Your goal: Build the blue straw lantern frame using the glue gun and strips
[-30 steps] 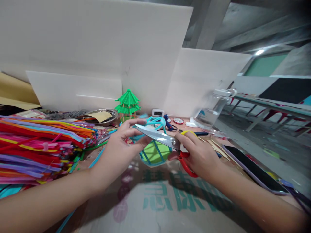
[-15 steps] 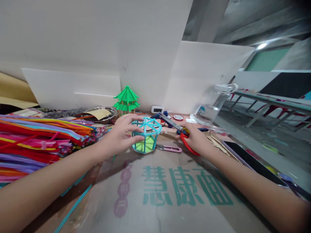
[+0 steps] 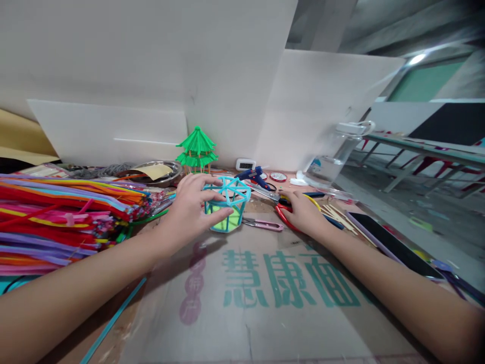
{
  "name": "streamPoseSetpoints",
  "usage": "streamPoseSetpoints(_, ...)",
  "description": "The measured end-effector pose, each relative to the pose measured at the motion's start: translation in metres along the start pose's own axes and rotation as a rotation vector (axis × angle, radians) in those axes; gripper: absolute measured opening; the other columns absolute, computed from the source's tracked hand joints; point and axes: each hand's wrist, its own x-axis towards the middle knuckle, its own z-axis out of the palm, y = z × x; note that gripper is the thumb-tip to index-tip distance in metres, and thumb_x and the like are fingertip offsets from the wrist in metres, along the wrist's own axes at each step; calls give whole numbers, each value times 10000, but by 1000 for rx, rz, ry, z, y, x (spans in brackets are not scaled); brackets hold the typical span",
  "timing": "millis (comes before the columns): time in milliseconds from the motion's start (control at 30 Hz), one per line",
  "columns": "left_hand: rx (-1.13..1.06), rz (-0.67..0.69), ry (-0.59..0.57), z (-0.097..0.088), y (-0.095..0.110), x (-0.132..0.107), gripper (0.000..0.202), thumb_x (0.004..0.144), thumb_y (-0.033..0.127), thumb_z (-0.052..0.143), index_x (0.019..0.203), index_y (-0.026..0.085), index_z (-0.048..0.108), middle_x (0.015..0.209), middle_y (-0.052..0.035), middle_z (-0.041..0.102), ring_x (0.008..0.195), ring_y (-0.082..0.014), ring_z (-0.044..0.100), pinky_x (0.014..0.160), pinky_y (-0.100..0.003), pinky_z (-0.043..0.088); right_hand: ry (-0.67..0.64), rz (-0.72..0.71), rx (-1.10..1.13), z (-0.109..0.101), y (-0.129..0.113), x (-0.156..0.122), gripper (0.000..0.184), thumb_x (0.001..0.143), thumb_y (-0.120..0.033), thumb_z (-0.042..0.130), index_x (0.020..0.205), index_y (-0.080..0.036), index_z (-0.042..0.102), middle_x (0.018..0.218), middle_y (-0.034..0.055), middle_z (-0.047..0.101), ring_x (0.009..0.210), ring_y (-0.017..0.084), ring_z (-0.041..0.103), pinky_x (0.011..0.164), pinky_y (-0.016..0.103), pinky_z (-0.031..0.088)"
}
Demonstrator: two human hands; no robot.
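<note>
My left hand (image 3: 191, 208) grips a small teal stick frame (image 3: 229, 199) with a lime green base, standing on the cardboard sheet (image 3: 265, 303). My right hand (image 3: 303, 212) lies over the red handles of a pair of scissors (image 3: 278, 205) resting on the table, blades pointing away to the left. Its fingers are curled round the handles. Small pink snips (image 3: 263, 225) lie between the frame and my right hand.
A thick heap of coloured pipe cleaners (image 3: 56, 212) fills the left. Behind stand a green pagoda model (image 3: 197, 149), a metal bowl (image 3: 157, 174), a blue glue gun (image 3: 255, 177) and a clear bottle (image 3: 335, 156). A phone (image 3: 390, 245) and wooden sticks (image 3: 335, 215) lie right. White boards wall the back.
The scissors went from held up across the frame down onto the table at the right. My left hand set the teal frame upright on the cardboard and kept hold.
</note>
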Motion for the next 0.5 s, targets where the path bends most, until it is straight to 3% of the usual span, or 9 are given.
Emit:
streamPoseSetpoints(200,58,18,4,0,3,-2,176,898,345,694,807,195,715,1164,-86,660,1155,-271,577,1094,-521,374,10,-22,-7,2,3,1,498,931,-291,539,1414,-170,550,1253,172,646,1159,338,633,961,418,507)
streamPoseSetpoints(400,174,62,-20,-4,-2,0,188,909,418,690,886,242,754,1224,-68,658,1267,-296,527,1199,-604,233,4,-36,6,4,5,2,504,933,-297,547,1414,-146,552,1249,192,644,1133,347,639,955,432,509)
streamPoseSetpoints(500,133,86,-48,-5,-6,1,130,923,361,680,897,255,751,1242,-57,653,1293,-284,514,1197,-594,244,-24,-42,34,5,7,5,524,927,-297,566,1430,-152,549,1241,188,644,1124,336,639,962,427,507)
